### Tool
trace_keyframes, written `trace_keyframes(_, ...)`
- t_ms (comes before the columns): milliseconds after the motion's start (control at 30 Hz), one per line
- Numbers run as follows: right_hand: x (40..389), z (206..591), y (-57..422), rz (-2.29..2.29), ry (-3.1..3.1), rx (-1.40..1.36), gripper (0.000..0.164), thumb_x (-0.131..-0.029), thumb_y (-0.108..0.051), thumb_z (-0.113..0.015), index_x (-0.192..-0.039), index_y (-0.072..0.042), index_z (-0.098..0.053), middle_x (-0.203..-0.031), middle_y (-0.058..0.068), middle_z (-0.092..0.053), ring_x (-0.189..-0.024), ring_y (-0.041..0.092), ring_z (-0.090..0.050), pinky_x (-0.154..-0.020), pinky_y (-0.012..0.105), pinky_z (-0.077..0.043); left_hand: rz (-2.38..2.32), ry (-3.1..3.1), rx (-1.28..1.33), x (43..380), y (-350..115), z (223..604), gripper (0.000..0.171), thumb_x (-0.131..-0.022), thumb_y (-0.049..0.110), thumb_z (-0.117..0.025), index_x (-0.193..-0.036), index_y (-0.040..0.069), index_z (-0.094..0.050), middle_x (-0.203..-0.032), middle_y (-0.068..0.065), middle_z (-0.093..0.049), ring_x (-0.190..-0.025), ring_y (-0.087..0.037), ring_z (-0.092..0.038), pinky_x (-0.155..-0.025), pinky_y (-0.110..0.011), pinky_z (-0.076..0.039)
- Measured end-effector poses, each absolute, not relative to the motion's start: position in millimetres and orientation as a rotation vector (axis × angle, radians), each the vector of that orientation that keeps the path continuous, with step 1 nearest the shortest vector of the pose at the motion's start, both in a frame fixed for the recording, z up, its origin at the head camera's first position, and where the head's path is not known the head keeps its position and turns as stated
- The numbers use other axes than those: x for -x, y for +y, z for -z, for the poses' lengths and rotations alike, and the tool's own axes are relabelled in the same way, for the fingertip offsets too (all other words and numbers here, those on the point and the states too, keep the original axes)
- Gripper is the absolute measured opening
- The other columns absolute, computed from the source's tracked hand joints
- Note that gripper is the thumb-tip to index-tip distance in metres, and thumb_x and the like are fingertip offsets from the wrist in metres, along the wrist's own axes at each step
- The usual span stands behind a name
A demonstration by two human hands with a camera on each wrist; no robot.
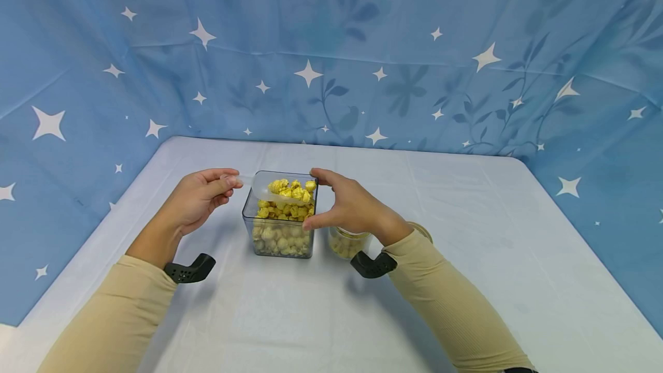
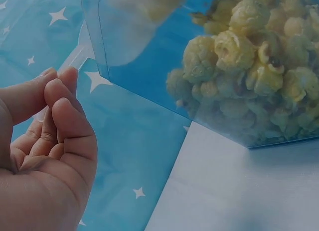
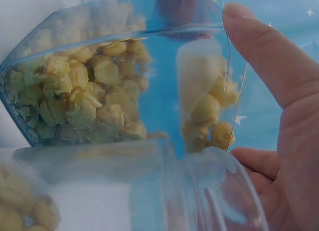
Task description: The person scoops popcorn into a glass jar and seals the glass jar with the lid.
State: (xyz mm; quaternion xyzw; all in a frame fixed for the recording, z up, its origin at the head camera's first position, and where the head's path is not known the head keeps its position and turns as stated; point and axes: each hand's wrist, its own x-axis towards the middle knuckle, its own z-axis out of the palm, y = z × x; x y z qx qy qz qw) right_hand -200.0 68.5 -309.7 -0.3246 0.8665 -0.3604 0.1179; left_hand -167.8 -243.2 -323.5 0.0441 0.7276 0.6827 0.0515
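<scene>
Your left hand (image 1: 201, 200) pinches the thin handle of a translucent scoop (image 1: 262, 187) between thumb and fingertips, while your right hand (image 1: 353, 206) grips the clear square container (image 1: 282, 220) at its right side, thumb at the near corner of the rim and fingers at the far one; the scoop carries a load of yellow popcorn (image 1: 291, 190) and its bowl sits within the container's mouth, near the rim and above the popcorn heaped lower down; just to the container's right, partly under your right hand, a clear jar (image 1: 348, 243) stands on the white worktop (image 1: 290, 315) with popcorn in it too, and beyond it a round gold-coloured rim (image 1: 423, 230) shows past your right forearm, mostly hidden; a blue star-patterned curtain (image 1: 331, 33) hangs behind the worktop
</scene>
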Motion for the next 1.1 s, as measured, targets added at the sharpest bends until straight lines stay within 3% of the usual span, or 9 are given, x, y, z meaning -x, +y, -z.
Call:
trace_keyframes(233,200.8,311.1,69.1,1.065,2.536,0.955,0.103,-0.078,-0.042,-0.087,-0.157,-0.009,-0.03,-0.157,0.008,-0.038,-0.141,0.022,-0.038,-0.112,0.048,-0.033,-2.134,2.157,-0.164,165.0,-244.7,320.7,0.047,-0.104,0.019,-0.059,-0.136,-0.012,-0.043,-0.098,0.006,-0.066,-0.084,-0.008,-0.053,-0.077,-0.018,-0.049)
trace_keyframes(467,200.9,311.0,68.9,1.062,2.534,0.955,0.103,-0.078,-0.042,-0.087,-0.157,-0.009,-0.03,-0.157,0.007,-0.038,-0.141,0.022,-0.037,-0.112,0.047,-0.033,-2.188,2.104,-0.177,162.9,-245.8,316.5,0.031,-0.104,0.014,-0.058,-0.128,-0.003,-0.051,-0.098,0.006,-0.067,-0.084,-0.008,-0.055,-0.075,-0.018,-0.05)
trace_keyframes(1100,199.9,304.2,81.7,1.055,2.604,0.976,0.103,-0.076,-0.043,-0.088,-0.156,-0.009,-0.032,-0.157,0.005,-0.038,-0.141,0.022,-0.038,-0.11,0.046,-0.037,-2.252,2.056,-0.266,160.1,-241.4,303.1,0.028,-0.102,0.015,-0.06,-0.126,0.002,-0.051,-0.099,0.003,-0.068,-0.083,-0.007,-0.057,-0.076,-0.017,-0.051)
